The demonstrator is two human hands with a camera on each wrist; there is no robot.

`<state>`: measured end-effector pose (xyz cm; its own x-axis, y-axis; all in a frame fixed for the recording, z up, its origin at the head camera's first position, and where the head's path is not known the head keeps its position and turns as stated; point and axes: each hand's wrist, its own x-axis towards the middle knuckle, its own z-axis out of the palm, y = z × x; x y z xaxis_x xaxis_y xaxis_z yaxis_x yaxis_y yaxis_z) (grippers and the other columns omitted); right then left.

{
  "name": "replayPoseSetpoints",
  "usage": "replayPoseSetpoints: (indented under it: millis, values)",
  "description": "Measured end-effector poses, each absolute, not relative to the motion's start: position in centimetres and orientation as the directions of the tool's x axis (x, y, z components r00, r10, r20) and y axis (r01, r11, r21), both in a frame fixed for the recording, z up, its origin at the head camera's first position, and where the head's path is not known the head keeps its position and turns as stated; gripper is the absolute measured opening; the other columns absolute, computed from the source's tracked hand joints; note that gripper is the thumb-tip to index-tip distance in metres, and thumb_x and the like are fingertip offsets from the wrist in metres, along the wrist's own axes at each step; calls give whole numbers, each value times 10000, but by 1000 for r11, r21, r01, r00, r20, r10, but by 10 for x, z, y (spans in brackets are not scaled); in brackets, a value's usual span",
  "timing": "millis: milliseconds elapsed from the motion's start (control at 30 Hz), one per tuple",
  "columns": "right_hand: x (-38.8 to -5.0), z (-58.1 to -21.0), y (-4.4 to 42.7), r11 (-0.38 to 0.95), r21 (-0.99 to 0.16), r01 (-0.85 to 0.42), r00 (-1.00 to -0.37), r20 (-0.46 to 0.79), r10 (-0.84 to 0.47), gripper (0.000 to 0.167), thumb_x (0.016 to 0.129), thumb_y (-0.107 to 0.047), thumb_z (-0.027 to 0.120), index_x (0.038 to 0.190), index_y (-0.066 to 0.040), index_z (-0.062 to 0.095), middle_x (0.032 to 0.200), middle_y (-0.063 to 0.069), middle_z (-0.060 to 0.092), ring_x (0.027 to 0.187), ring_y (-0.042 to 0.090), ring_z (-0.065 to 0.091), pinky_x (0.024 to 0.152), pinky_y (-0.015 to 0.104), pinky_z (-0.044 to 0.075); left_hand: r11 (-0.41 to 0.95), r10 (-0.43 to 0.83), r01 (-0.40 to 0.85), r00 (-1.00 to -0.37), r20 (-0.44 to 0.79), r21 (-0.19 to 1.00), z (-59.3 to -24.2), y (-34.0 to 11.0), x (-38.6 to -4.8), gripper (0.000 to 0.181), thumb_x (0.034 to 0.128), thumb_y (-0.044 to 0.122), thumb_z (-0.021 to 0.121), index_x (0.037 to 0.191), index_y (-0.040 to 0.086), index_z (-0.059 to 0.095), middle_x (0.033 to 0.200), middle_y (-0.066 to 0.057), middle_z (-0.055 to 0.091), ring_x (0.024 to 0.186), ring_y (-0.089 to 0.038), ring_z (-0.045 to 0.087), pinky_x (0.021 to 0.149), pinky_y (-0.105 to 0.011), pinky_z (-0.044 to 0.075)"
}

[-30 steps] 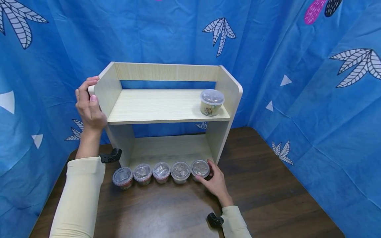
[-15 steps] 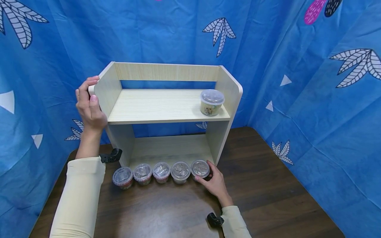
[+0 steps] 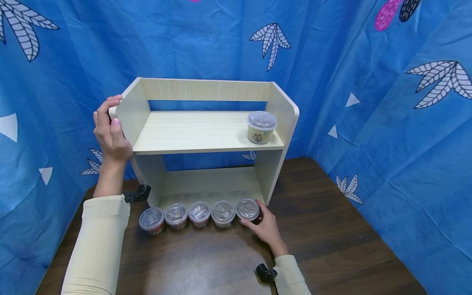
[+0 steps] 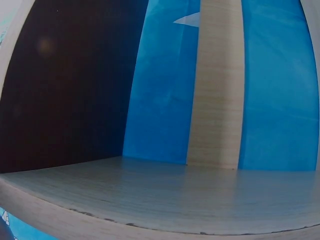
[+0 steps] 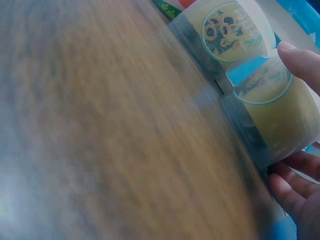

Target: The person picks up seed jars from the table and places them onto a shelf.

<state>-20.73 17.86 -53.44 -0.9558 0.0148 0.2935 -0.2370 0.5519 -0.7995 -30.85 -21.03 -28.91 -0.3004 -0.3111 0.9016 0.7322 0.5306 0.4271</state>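
"What is the right hand [image 3: 266, 227] doing?"
"Its thumb and fingers are gripping the end cup [image 3: 248, 209], which is sitting before the shelf [image 3: 195, 131], toward its right."
"And the left hand [image 3: 112, 135]?"
"Its fingers are gripping the shelf's left side; four other cups [image 3: 200, 214] are lining the shelf's front."

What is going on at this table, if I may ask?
A person's left hand grips the left side of a pale shelf unit, while their right hand holds the rightmost cup of five lined up on the table in front of the unit. One more lidded cup stands at the right end of the upper level.
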Motion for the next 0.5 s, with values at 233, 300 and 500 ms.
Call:
replayPoseSetpoints:
  millis: [233, 300, 500]
  values:
    - [-209, -534, 179, 556, -797, -236, -956, 292, 13, 825, 742, -343, 854, 1399, 2, 493, 1244, 163, 621, 952, 236, 630, 764, 363, 523, 528, -314, 735, -296, 902, 425, -289, -210, -308, 532, 843, 262, 317, 1216, -30, 560, 1310, -6, 626, 1143, -127, 519, 886, -182, 423]
    - [-210, -533, 178, 550, -802, -232, -958, 287, 14, 819, 741, -343, 855, 1395, -2, 499, 1236, 154, 626, 946, 232, 627, 763, 360, 520, 527, -316, 737, -292, 903, 423, -288, -209, -307, 532, 841, 262, 317, 1212, -34, 559, 1307, -10, 628, 1141, -128, 521, 888, -184, 425]
    - [-210, -530, 178, 539, -813, -219, -963, 270, 16, 805, 742, -340, 857, 1386, -6, 508, 1231, 147, 628, 944, 229, 624, 767, 368, 519, 524, -318, 739, -292, 902, 423, -287, -209, -308, 531, 840, 260, 320, 1211, -36, 558, 1306, -14, 627, 1141, -129, 522, 891, -186, 431]
